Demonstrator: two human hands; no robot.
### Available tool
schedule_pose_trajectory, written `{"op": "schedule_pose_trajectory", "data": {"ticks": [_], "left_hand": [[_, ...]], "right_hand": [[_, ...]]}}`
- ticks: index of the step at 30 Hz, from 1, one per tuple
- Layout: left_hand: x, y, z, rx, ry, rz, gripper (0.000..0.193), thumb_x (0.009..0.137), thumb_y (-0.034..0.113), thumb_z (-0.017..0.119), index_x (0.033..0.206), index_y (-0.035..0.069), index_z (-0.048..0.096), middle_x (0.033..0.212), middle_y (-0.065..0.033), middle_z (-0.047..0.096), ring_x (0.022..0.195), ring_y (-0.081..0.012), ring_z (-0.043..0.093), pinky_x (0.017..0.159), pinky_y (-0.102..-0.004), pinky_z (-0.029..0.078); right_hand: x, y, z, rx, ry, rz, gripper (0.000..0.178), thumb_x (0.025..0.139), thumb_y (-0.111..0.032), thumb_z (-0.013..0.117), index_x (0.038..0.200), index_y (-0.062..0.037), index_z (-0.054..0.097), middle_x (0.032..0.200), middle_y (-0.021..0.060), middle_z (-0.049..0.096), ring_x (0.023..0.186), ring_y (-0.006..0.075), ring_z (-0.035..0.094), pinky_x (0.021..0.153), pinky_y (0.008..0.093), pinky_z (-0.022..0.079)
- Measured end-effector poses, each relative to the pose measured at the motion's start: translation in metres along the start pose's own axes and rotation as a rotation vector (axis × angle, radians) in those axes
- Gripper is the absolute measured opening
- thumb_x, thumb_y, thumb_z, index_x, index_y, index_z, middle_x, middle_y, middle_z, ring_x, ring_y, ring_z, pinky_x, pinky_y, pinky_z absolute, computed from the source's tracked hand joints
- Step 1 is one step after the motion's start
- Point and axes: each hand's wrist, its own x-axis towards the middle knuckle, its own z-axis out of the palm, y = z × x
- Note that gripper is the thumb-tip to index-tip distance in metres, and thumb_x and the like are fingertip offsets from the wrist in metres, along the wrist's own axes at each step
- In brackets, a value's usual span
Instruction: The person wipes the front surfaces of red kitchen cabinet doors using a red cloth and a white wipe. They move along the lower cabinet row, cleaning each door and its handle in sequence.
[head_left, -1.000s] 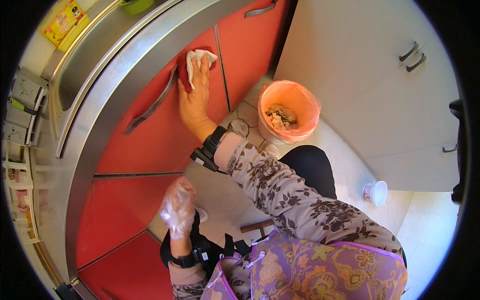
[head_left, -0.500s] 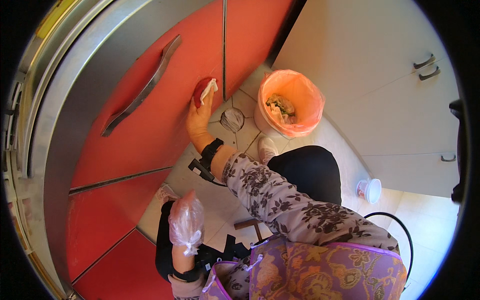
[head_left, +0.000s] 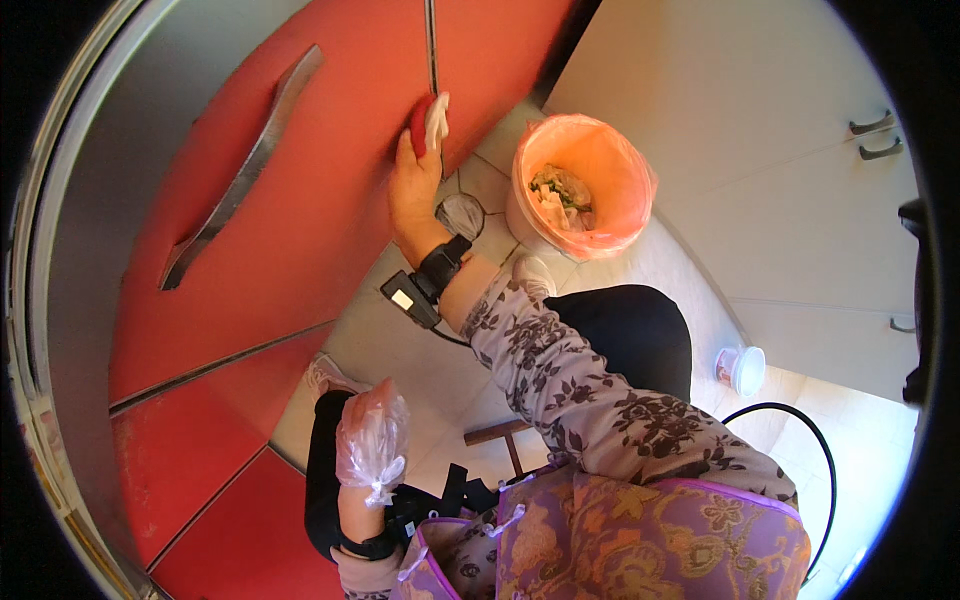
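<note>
My right hand (head_left: 413,195) reaches forward and grips a red and white cloth (head_left: 434,124), pressed against a red cabinet door (head_left: 300,220) close to its vertical seam. The folded white part faces outward; the red part lies toward the door. A clear plastic bag (head_left: 372,430), knotted at the wrist, covers my left hand (head_left: 368,455), which rests low by my bent knee. Its fingers cannot be made out through the crinkled plastic. A long dark curved handle (head_left: 240,165) sits on the door, left of my right hand.
A white bucket with an orange liner (head_left: 650,190) holds crumpled waste beyond my right arm. Pale cabinets (head_left: 770,170) stand at the right, with a small white tub (head_left: 746,371) before them. A round drain cover (head_left: 461,215), a wooden-handled tool (head_left: 500,433) and a black cable (head_left: 828,470) are on the floor.
My right hand has moved up and slightly right with the cloth, toward the door seam. The view has shifted a little; my bagged left hand stays by the knee.
</note>
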Motion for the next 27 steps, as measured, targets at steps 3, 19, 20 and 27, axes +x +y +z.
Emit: {"op": "schedule_pose_trajectory", "data": {"ticks": [3, 19, 20, 27], "left_hand": [[-0.003, -0.001, 0.003, 0.01, -0.008, -0.012, 0.037, 0.092, 0.012, 0.061, 0.127, 0.002, 0.053, 0.113, -0.0109, 0.062, 0.096, -0.0275, 0.058, 0.087, -0.0303, 0.047], [0.013, 0.073, 0.04, 0.646, -0.03, 0.512, 0.048, 0.08, 0.003, 0.06, 0.128, 0.004, 0.052, 0.101, -0.0169, 0.06, 0.094, -0.0353, 0.057, 0.081, -0.0417, 0.047], [0.015, 0.077, 0.042, 0.607, -0.039, 0.509, 0.048, 0.079, 0.003, 0.06, 0.126, 0.005, 0.053, 0.099, -0.0169, 0.06, 0.091, -0.0353, 0.057, 0.078, -0.0422, 0.048], [0.018, 0.076, 0.046, 0.55, -0.088, 0.434, 0.041, 0.078, 0.007, 0.062, 0.119, 0.006, 0.055, 0.095, -0.0168, 0.06, 0.086, -0.035, 0.058, 0.073, -0.0427, 0.049]], "right_hand": [[-0.004, 0.006, 0.002, 0.007, -0.017, 0.147, 0.067, 0.096, -0.007, 0.054, 0.153, -0.0039, 0.018, 0.158, 0.0167, 0.023, 0.145, 0.0314, 0.025, 0.117, 0.0358, 0.022], [-0.07, 0.136, -0.031, 0.055, -0.073, 0.89, 0.046, 0.094, -0.008, 0.054, 0.138, -0.0012, 0.044, 0.126, 0.0156, 0.059, 0.11, 0.0314, 0.059, 0.092, 0.0384, 0.046], [-0.072, 0.141, -0.036, 0.11, -0.099, 0.96, 0.046, 0.093, -0.009, 0.054, 0.138, -0.002, 0.045, 0.122, 0.0144, 0.061, 0.105, 0.0305, 0.06, 0.088, 0.0386, 0.047], [-0.094, 0.126, -0.044, 0.39, -0.129, 1.183, 0.042, 0.098, -0.019, 0.05, 0.138, -0.0068, 0.047, 0.111, 0.0097, 0.063, 0.09, 0.0248, 0.061, 0.076, 0.0378, 0.048]]}}
